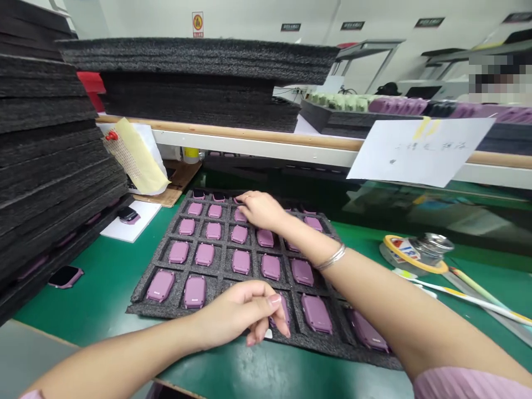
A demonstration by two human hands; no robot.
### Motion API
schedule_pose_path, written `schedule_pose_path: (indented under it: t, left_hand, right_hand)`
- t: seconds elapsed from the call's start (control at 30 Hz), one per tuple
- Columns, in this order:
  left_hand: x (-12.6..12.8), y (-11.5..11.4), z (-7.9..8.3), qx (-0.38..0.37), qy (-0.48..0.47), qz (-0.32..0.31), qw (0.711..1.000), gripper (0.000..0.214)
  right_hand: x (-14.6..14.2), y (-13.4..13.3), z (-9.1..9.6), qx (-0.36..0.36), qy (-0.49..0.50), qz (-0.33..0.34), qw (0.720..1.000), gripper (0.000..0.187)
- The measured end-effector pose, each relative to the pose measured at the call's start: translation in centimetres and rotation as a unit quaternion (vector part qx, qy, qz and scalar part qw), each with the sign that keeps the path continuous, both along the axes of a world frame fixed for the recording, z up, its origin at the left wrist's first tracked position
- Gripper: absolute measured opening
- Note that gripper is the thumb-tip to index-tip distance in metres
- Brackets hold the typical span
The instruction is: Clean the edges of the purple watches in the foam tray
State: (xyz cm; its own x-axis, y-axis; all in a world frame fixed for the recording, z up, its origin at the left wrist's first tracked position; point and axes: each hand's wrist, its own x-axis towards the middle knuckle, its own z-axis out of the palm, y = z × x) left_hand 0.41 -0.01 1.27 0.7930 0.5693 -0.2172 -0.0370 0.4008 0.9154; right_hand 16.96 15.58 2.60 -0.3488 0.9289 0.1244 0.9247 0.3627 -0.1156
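"Where was the right hand (pixel 262 210)?"

"Mid-frame, bent over purple watches (pixel 239 216) at the back of the foam tray (pixel 223 252); I couldn't tell if it pinched one."

"The left hand (pixel 245 310)?"

"Lower centre, half curled, its grip unclear too."

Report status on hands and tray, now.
Right hand at far row. Left hand loosely curled over near row. Foam tray holding purple watch bodies. Hands, right forearm hiding some slots.

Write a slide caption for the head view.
Right hand at the far rows of purple, rounded watch bodies in a black foam tray, left hand over the near row.
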Motion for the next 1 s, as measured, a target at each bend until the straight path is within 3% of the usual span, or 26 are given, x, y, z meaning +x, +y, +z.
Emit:
schedule_pose_path:
  t: [0.17,0.33,0.5,0.63,0.73,0.87,1.0]
  left_hand:
    - [0.1,-0.1,0.0,0.012,0.008,-0.003,1.000,0.054]
    - [0.1,0.1,0.0,0.010,0.012,-0.007,1.000,0.053]
    - [0.1,0.1,0.1,0.006,0.016,-0.007,1.000,0.055]
    - [0.1,0.2,0.1,0.002,0.023,-0.008,1.000,0.056]
    - [0.1,0.2,0.0,0.002,0.021,-0.010,1.000,0.055]
    - [0.1,0.1,-0.1,0.001,0.019,-0.011,1.000,0.053]
    - [0.1,0.2,0.0,-0.002,0.024,-0.011,1.000,0.053]
  right_hand:
    - [8.1,2.7,1.2,-0.095,-0.066,-0.094,0.989,0.033]
    - [11.3,4.1,1.2,-0.171,-0.089,-0.093,0.977,0.032]
    - [10.7,4.4,1.3,-0.180,-0.111,-0.095,0.973,0.032]
    - [9.1,4.4,2.2,-0.142,-0.124,-0.112,0.976,0.034]
    - [7.5,4.7,2.8,-0.117,-0.108,-0.088,0.983,0.036]
    - [5.8,5.7,2.8,-0.152,-0.086,-0.033,0.984,0.034]
    - [4.7,6.7,2.5,-0.188,-0.091,-0.036,0.977,0.033]
